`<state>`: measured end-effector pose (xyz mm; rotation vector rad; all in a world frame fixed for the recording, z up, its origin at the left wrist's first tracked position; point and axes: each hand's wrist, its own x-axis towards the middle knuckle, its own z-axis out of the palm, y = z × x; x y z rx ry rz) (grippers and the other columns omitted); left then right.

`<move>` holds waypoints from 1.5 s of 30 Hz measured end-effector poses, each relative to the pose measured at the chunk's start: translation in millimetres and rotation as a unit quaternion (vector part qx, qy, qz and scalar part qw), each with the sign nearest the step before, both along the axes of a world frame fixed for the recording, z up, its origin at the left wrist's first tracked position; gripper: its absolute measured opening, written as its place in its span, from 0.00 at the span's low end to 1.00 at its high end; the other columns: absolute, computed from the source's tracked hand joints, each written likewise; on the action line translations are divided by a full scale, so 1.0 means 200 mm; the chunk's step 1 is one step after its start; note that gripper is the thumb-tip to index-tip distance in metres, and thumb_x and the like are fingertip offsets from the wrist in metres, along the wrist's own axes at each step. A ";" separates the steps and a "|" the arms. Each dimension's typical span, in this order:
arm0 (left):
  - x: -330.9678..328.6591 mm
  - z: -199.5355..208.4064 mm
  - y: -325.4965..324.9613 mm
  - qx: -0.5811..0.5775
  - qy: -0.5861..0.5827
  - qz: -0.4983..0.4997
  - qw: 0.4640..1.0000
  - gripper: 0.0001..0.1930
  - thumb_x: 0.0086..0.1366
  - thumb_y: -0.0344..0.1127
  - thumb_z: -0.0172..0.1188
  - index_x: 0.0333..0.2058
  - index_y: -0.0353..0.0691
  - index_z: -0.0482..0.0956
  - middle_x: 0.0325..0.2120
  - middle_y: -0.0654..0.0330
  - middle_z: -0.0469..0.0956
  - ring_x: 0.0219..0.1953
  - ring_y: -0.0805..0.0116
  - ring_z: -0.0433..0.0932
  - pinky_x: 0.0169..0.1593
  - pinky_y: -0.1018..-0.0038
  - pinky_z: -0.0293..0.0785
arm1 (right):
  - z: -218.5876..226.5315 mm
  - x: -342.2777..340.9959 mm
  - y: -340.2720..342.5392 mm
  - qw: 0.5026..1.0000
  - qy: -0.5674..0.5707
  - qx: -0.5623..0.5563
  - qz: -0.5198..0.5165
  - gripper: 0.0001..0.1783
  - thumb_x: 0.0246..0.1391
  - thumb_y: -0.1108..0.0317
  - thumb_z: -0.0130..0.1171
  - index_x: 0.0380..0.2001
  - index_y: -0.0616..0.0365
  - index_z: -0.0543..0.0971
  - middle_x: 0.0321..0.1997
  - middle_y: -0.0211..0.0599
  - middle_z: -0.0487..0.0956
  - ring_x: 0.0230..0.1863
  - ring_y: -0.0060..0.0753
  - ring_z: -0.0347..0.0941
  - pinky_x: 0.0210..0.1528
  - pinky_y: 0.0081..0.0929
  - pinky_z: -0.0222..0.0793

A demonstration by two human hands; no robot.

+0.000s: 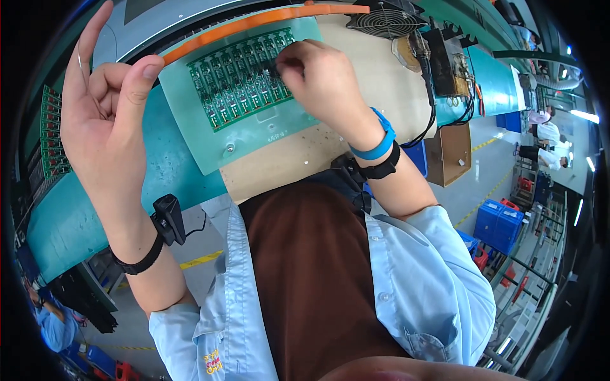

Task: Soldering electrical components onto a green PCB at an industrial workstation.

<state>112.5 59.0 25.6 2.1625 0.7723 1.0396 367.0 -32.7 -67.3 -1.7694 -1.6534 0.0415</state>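
Observation:
My left hand point(111, 120) is raised at the left, its index finger stretched up, its thumb apart and the other fingers partly curled. A thin shiny line runs along its fingers; I cannot make out what it is. The thumb tip lies close to the end of an orange strip point(254, 21). Under the strip, a green panel of small circuit boards point(241, 82) sits on a pale green plate point(216, 152). Over the panel's right part, my right hand point(321, 76) is closed in a pinch. Dark small parts show beside its fingertips; what it pinches is hidden.
Another circuit board panel point(54, 133) stands upright at the far left. A black fan point(387, 22) and a soldering device with cables point(448, 63) are at the back right. Below the table's right side is a cardboard box point(450, 153). Blue crates point(499, 225) stand on the floor.

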 end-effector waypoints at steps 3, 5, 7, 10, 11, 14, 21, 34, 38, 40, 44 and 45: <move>0.00 -0.01 0.00 -0.003 -0.004 -0.004 1.000 0.31 0.71 0.29 0.61 0.69 0.35 0.61 0.28 0.67 0.79 0.34 0.85 0.75 0.43 0.88 0.69 | -0.03 -0.08 0.03 0.999 -0.028 -0.022 0.011 0.04 0.48 0.72 0.63 0.29 0.56 0.84 0.30 0.41 0.82 0.30 0.49 0.79 0.34 0.38 0.76; 0.00 0.00 0.00 -0.005 -0.006 -0.004 1.000 0.31 0.71 0.29 0.61 0.70 0.35 0.61 0.28 0.67 0.79 0.34 0.85 0.75 0.43 0.89 0.69 | -0.04 -0.10 0.04 0.999 -0.023 -0.028 0.011 0.04 0.48 0.71 0.63 0.29 0.55 0.84 0.30 0.41 0.82 0.30 0.49 0.79 0.34 0.38 0.76; 0.00 0.01 -0.01 -0.031 -0.008 0.001 0.999 0.32 0.70 0.29 0.62 0.70 0.35 0.61 0.27 0.68 0.78 0.33 0.86 0.74 0.41 0.90 0.67 | -0.05 -0.12 0.05 0.999 -0.012 -0.041 0.010 0.03 0.48 0.71 0.63 0.28 0.55 0.84 0.29 0.40 0.82 0.30 0.49 0.79 0.34 0.39 0.76; -0.01 0.00 -0.01 -0.040 -0.009 0.002 0.999 0.33 0.69 0.29 0.63 0.70 0.35 0.62 0.26 0.69 0.77 0.32 0.87 0.73 0.39 0.91 0.65 | -0.06 -0.11 0.07 0.998 -0.014 -0.051 0.021 0.03 0.48 0.71 0.63 0.28 0.55 0.84 0.28 0.40 0.82 0.30 0.48 0.79 0.34 0.39 0.76; -0.01 0.00 -0.01 -0.036 -0.010 -0.001 0.999 0.33 0.69 0.29 0.63 0.70 0.36 0.62 0.26 0.69 0.77 0.31 0.88 0.72 0.38 0.91 0.64 | -0.06 -0.11 0.07 0.998 -0.015 -0.056 0.024 0.03 0.48 0.71 0.63 0.28 0.55 0.84 0.28 0.39 0.82 0.30 0.48 0.79 0.33 0.39 0.76; -0.01 -0.01 0.00 -0.040 -0.005 -0.002 0.999 0.33 0.68 0.29 0.64 0.69 0.36 0.62 0.25 0.70 0.76 0.30 0.88 0.71 0.37 0.91 0.63 | -0.05 -0.10 0.07 0.997 -0.022 -0.069 0.034 0.03 0.48 0.70 0.63 0.28 0.55 0.84 0.28 0.39 0.82 0.30 0.47 0.79 0.33 0.38 0.76; -0.03 -0.03 0.01 -0.058 0.013 0.007 0.998 0.34 0.68 0.30 0.66 0.69 0.36 0.63 0.25 0.70 0.76 0.30 0.88 0.70 0.36 0.91 0.61 | -0.04 -0.14 0.07 0.999 -0.019 -0.026 0.027 0.03 0.48 0.70 0.63 0.28 0.54 0.83 0.27 0.39 0.81 0.30 0.47 0.79 0.33 0.38 0.76; -0.02 -0.02 0.00 -0.048 -0.009 -0.002 0.999 0.34 0.67 0.32 0.67 0.69 0.36 0.64 0.25 0.71 0.76 0.29 0.89 0.69 0.36 0.91 0.62 | -0.05 -0.14 0.11 0.995 -0.047 -0.033 0.086 0.04 0.50 0.70 0.63 0.29 0.54 0.84 0.29 0.39 0.82 0.32 0.47 0.80 0.36 0.39 0.77; -0.02 -0.04 0.00 -0.075 -0.030 0.002 0.997 0.34 0.67 0.31 0.67 0.69 0.36 0.64 0.25 0.71 0.76 0.29 0.89 0.69 0.36 0.91 0.61 | -0.05 -0.12 0.10 0.996 -0.026 -0.013 0.081 0.05 0.51 0.69 0.64 0.32 0.55 0.84 0.30 0.41 0.83 0.32 0.47 0.80 0.36 0.38 0.77; 0.00 -0.04 -0.01 -0.094 -0.093 -0.002 0.991 0.34 0.67 0.30 0.67 0.69 0.36 0.64 0.25 0.72 0.75 0.28 0.89 0.68 0.34 0.91 0.60 | -0.04 -0.11 0.09 0.997 -0.011 0.001 0.075 0.05 0.51 0.69 0.64 0.33 0.55 0.84 0.31 0.41 0.83 0.32 0.47 0.81 0.36 0.38 0.77; 0.02 0.00 -0.04 -0.109 -0.093 0.023 0.989 0.38 0.61 0.28 0.71 0.69 0.38 0.65 0.23 0.73 0.74 0.23 0.90 0.63 0.27 0.89 0.56 | 0.06 -0.05 -0.01 0.999 0.047 -0.013 0.018 0.08 0.53 0.70 0.65 0.36 0.62 0.84 0.31 0.47 0.83 0.30 0.44 0.82 0.33 0.34 0.76; 0.01 -0.03 -0.02 -0.093 -0.102 0.040 0.990 0.40 0.58 0.28 0.73 0.68 0.40 0.66 0.21 0.73 0.74 0.20 0.90 0.59 0.24 0.88 0.53 | 0.07 -0.04 -0.03 0.998 0.060 -0.004 0.019 0.08 0.54 0.71 0.66 0.36 0.65 0.83 0.30 0.48 0.83 0.28 0.43 0.81 0.32 0.32 0.76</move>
